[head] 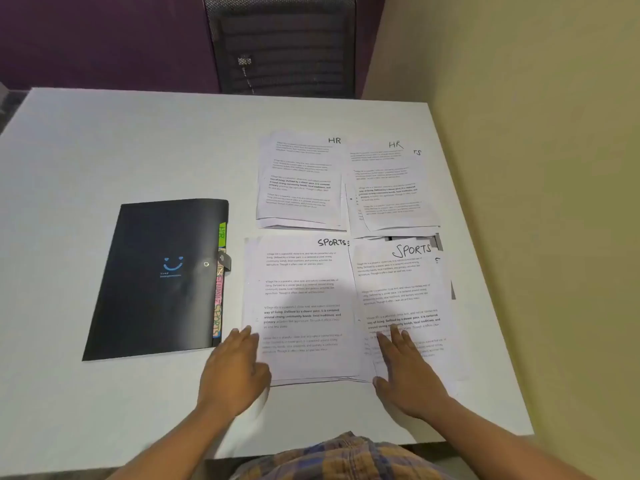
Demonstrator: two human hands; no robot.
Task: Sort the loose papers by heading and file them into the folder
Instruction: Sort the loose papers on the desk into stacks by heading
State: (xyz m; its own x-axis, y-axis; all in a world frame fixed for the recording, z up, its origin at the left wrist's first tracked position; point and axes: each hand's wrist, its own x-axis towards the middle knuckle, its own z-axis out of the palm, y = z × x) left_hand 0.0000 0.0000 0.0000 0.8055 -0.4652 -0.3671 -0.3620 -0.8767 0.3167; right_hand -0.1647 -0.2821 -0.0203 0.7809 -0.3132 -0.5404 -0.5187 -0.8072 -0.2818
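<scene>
Fingers (398, 341) flat on SPORTS papers (391, 282); folder (156, 278) leftward.

The closed black folder (159, 278), coloured tabs (219, 292) at its right edge, lies flat left of two HR piles (301, 181) behind and two SPORTS piles (304, 292) in front.

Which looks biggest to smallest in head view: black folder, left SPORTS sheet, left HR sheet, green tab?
1. black folder
2. left SPORTS sheet
3. left HR sheet: smaller here, but farther from camera, so true size unsure
4. green tab
</scene>
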